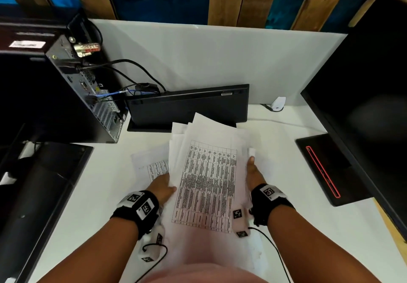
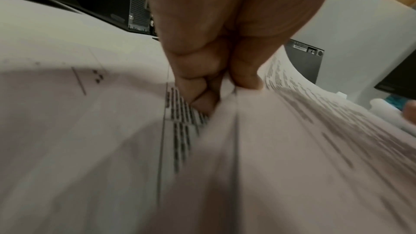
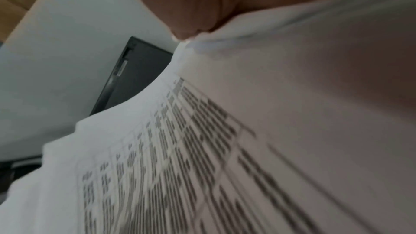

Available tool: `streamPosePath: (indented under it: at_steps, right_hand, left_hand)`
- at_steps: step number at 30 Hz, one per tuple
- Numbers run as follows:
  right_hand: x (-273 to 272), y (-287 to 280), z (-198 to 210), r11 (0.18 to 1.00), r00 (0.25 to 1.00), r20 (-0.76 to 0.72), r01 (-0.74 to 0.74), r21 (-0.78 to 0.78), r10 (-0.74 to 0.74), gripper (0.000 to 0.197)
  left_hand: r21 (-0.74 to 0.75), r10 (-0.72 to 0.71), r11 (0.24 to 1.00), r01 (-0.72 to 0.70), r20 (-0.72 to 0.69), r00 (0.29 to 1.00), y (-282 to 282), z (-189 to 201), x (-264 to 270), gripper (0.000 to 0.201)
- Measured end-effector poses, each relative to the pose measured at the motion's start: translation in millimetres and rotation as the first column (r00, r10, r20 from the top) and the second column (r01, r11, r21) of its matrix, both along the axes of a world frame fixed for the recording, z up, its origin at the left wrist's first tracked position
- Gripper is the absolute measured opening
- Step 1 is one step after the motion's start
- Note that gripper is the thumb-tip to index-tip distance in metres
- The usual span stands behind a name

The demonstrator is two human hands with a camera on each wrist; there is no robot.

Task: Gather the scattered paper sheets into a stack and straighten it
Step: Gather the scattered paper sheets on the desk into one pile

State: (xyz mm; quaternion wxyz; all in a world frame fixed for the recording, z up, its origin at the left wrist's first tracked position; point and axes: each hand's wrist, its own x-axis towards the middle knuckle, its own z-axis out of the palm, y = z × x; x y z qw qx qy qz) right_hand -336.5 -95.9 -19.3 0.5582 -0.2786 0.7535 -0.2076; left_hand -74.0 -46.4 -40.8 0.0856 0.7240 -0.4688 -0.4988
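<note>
A loose, uneven stack of paper sheets (image 1: pixel 207 172) printed with tables is held above the white desk (image 1: pixel 92 194), its far edges fanned out. My left hand (image 1: pixel 163 189) grips the stack's left edge; in the left wrist view the curled fingers (image 2: pixel 200 84) and thumb pinch the paper (image 2: pixel 292 149). My right hand (image 1: pixel 253 172) holds the right edge with the thumb on top and the fingers hidden beneath; in the right wrist view the thumb (image 3: pixel 191 6) presses on the sheets (image 3: pixel 225 149). One more printed sheet (image 1: pixel 152 163) lies flat on the desk under the left hand.
A black keyboard (image 1: pixel 187 106) leans against the white partition behind the papers. A computer tower (image 1: pixel 88 93) with cables stands at the back left, a monitor stand (image 1: pixel 44 183) at the left. At the right stand a monitor (image 1: pixel 370 84) and its base (image 1: pixel 326 168). A small white device (image 1: pixel 278 103) sits near the partition.
</note>
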Motion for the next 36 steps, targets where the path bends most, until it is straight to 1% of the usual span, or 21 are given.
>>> streamPosePath:
  at_steps: [2, 4, 6, 7, 10, 13, 16, 19, 20, 22, 24, 25, 26, 27, 29, 30, 31, 32, 33, 34, 36]
  right_hand:
    - [-9, -5, -1, 0.998, 1.000, 0.009, 0.011, 0.060, -0.012, 0.084]
    - [-14, -6, -8, 0.996, 0.996, -0.020, 0.091, 0.007, -0.091, 0.081]
    - [-13, -2, -14, 0.983, 0.984, -0.058, 0.162, -0.080, -0.167, 0.065]
    - [-10, 1, -17, 0.979, 0.981, -0.072, 0.170, -0.115, -0.179, 0.055]
    - [-3, 6, -26, 0.979, 0.984, -0.023, 0.171, -0.110, -0.174, 0.030]
    - [-4, 1, -24, 0.985, 0.988, 0.020, 0.156, -0.075, -0.155, 0.031]
    - [-5, -4, -10, 0.990, 0.995, 0.041, 0.098, -0.105, -0.094, 0.027]
    - [-1, -10, -1, 0.965, 0.982, 0.103, 0.174, -0.199, -0.156, 0.021]
    - [-1, -14, 1, 0.953, 0.975, 0.089, 0.218, -0.208, -0.204, 0.028]
    - [-1, -14, 4, 0.957, 0.974, 0.071, 0.226, -0.179, -0.217, 0.054]
    - [2, -8, 1, 0.984, 0.979, 0.137, 0.160, -0.079, -0.148, 0.091]
    - [4, -4, 2, 0.995, 0.985, 0.162, 0.071, -0.074, -0.059, 0.113]
    - [6, 0, 1, 0.996, 0.992, 0.124, -0.013, -0.086, 0.024, 0.125]
    - [10, 4, 2, 0.993, 0.994, 0.072, -0.080, -0.085, 0.086, 0.123]
    - [9, 6, -3, 0.989, 0.991, 0.042, -0.127, -0.073, 0.131, 0.085]
    - [8, 7, 0, 0.987, 0.988, 0.049, -0.144, -0.068, 0.148, 0.070]
    - [7, 7, 0, 0.990, 0.989, 0.070, -0.126, -0.056, 0.130, 0.072]
    - [2, 7, -3, 0.993, 0.986, 0.123, -0.102, -0.051, 0.108, 0.092]
    - [-2, 6, -6, 0.993, 0.980, 0.174, -0.085, -0.077, 0.097, 0.107]
    - [-3, 7, -2, 0.991, 0.967, 0.235, -0.071, -0.113, 0.096, 0.105]
    - [-5, 13, 12, 0.985, 0.943, 0.318, -0.045, -0.168, 0.098, 0.065]
  left_hand:
    - [0.006, 0.018, 1.000, -0.018, -0.066, 0.998, -4, 0, 5, 0.040]
    - [-0.070, 0.164, 0.982, -0.175, -0.137, 0.977, -6, -3, 5, 0.035]
    - [-0.160, 0.362, 0.913, -0.375, -0.104, 0.926, -6, -4, -2, 0.026]
    - [-0.192, 0.403, 0.893, -0.407, -0.059, 0.913, -5, -6, -6, 0.028]
    - [-0.232, 0.400, 0.890, -0.393, -0.019, 0.917, -3, -10, -15, 0.041]
    - [-0.246, 0.382, 0.893, -0.376, -0.023, 0.924, -3, -9, -12, 0.043]
    - [-0.180, 0.323, 0.927, -0.329, -0.066, 0.944, -9, -11, -6, 0.037]
    - [-0.162, 0.284, 0.945, -0.284, -0.028, 0.959, -18, -13, -1, 0.032]
    - [-0.187, 0.342, 0.922, -0.340, -0.021, 0.939, -20, -11, -1, 0.031]
    - [-0.239, 0.462, 0.855, -0.461, -0.056, 0.885, -22, -8, -2, 0.030]
    - [-0.264, 0.444, 0.855, -0.447, -0.074, 0.893, -22, -5, -9, 0.029]
    - [-0.276, 0.407, 0.868, -0.414, -0.085, 0.910, -21, -8, -14, 0.030]
    - [-0.283, 0.378, 0.877, -0.389, -0.093, 0.921, -20, -9, -18, 0.030]
    - [-0.288, 0.365, 0.881, -0.375, -0.091, 0.927, -18, -7, -23, 0.030]
    - [-0.267, 0.366, 0.885, -0.382, -0.108, 0.924, -15, -13, -23, 0.034]
    - [-0.226, 0.379, 0.883, -0.412, -0.176, 0.908, -13, -12, -21, 0.041]
    - [-0.150, 0.401, 0.878, -0.454, -0.286, 0.871, -10, -13, -18, 0.056]
    - [-0.047, 0.441, 0.863, -0.503, -0.413, 0.797, -7, -11, -15, 0.075]
    - [0.038, 0.471, 0.849, -0.527, -0.507, 0.722, -5, -9, -11, 0.084]
    - [0.055, 0.461, 0.849, -0.526, -0.562, 0.687, -4, -6, -7, 0.087]
    - [-0.039, 0.391, 0.860, -0.509, -0.589, 0.707, -1, 5, 5, 0.087]
